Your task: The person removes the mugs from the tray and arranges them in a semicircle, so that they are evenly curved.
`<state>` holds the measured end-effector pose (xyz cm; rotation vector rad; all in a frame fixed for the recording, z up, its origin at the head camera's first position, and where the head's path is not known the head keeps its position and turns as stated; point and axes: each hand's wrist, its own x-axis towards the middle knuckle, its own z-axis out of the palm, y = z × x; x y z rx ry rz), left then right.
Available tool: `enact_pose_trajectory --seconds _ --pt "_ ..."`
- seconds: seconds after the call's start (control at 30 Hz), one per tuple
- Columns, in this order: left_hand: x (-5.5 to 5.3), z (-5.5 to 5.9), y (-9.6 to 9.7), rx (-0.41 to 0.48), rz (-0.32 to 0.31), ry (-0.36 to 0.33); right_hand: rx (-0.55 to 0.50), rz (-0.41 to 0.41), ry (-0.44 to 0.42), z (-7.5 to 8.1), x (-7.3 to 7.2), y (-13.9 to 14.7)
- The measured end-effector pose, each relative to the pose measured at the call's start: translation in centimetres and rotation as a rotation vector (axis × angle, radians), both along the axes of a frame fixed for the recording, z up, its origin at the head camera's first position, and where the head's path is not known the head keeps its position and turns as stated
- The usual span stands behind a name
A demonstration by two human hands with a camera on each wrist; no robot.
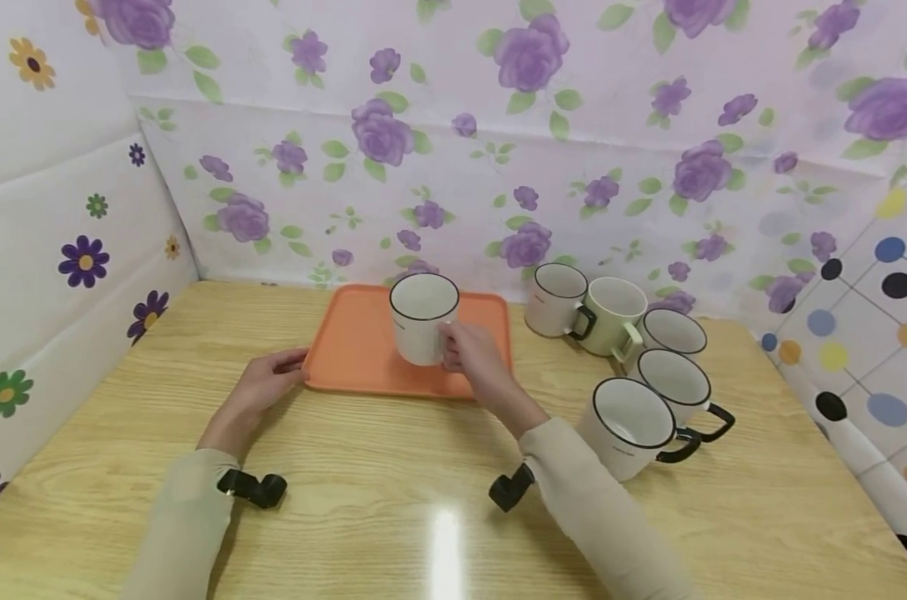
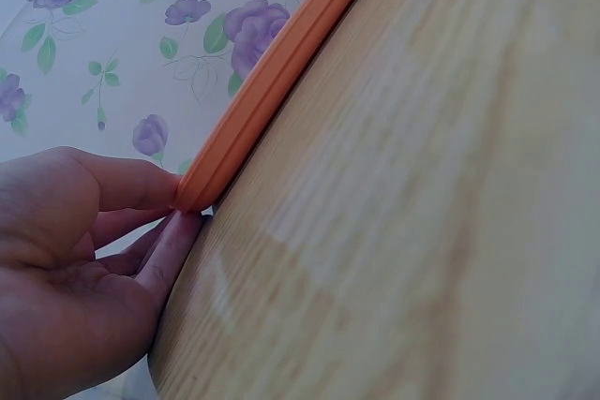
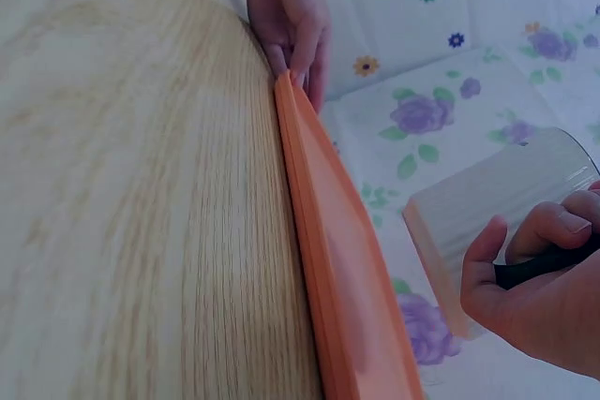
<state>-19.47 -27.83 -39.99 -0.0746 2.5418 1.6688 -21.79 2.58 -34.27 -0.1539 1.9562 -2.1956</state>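
My right hand (image 1: 478, 357) grips a white mug (image 1: 418, 335) with a dark rim by its handle. The right wrist view shows that handle (image 3: 534, 269) as black, with the fingers curled round it. Beneath the mug lies an orange rectangular tray (image 1: 348, 354); a gap shows between the mug's base and the tray in the right wrist view. At the tray's near left corner is my left hand (image 1: 260, 387). In the left wrist view its thumb and fingers pinch the tray's edge (image 2: 267, 91) close to the tabletop.
To the right stand several mugs: a white one (image 1: 554, 304) at the back, a pale green one (image 1: 607, 321) beside it, and white ones with black handles, the nearest (image 1: 618, 446) by my right forearm. Flowered cloth (image 1: 438, 150) covers the wall behind the wooden table (image 1: 363, 500).
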Motion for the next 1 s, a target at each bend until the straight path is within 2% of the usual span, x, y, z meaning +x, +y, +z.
enact_pose_trajectory --seconds 0.23,0.47,0.7,1.0 --pt "0.1 -0.1 -0.3 0.011 0.012 -0.007 -0.036 0.056 0.034 1.3 2.9 2.8" --pt "0.0 -0.1 -0.1 0.011 0.004 -0.025 -0.055 0.092 0.103 1.5 5.7 6.1" --pt "0.0 0.0 -0.3 -0.003 0.018 -0.012 0.007 0.199 0.132 0.7 8.2 8.9" --pt "0.1 0.2 0.2 0.022 0.009 -0.018 -0.017 0.32 0.147 -1.3 10.9 12.6"
